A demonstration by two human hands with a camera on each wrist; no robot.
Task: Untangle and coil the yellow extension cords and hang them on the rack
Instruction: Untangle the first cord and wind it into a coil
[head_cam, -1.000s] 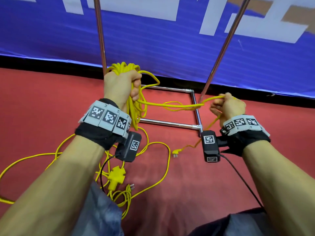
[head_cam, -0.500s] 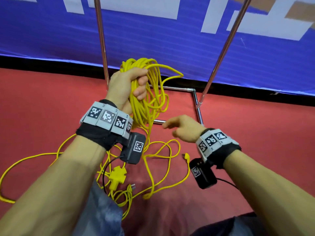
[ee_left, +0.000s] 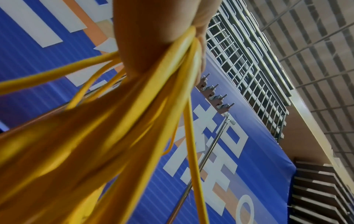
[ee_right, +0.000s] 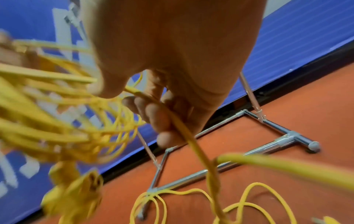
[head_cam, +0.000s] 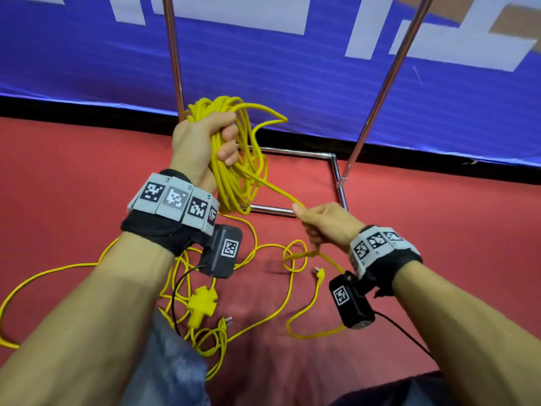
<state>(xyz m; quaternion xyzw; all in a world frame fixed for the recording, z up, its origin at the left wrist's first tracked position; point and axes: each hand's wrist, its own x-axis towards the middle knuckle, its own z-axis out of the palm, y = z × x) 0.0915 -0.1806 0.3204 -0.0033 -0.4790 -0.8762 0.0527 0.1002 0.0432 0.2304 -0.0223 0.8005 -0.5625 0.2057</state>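
At the far left of the head view, a loose yellow cord [head_cam: 35,284] lies on the red floor [head_cam: 58,183] and curves toward the lower middle of the frame. There it meets a yellow multi-socket block [head_cam: 202,303], a small plug [head_cam: 227,321] and a few small loops just beside your knee.

Left of the middle, your left hand [head_cam: 202,142] is raised and clenched around the coil of yellow cord [head_cam: 234,159]. The loops stick out above your fist and hang down below it, in front of the left upright pole of the rack [head_cam: 172,54]. In the left wrist view the strands [ee_left: 134,121] fan out from your grip [ee_left: 153,34], and a row of metal hooks [ee_left: 216,97] shows on the rack at the upper middle of that frame.

From the coil, one strand [head_cam: 272,187] runs down to the right into your right hand [head_cam: 325,227], which is closed on it. The right wrist view shows the cord [ee_right: 172,119] passing between your thumb and the curled fingers [ee_right: 153,115]. Below this hand the cord makes a loop [head_cam: 294,256] on the floor, and a yellow plug [head_cam: 319,275] lies just beside it.

On the right, the chrome base frame [head_cam: 336,171] of the rack rests on the floor, and its second pole [head_cam: 392,65] rises against the blue banner [head_cam: 292,83].
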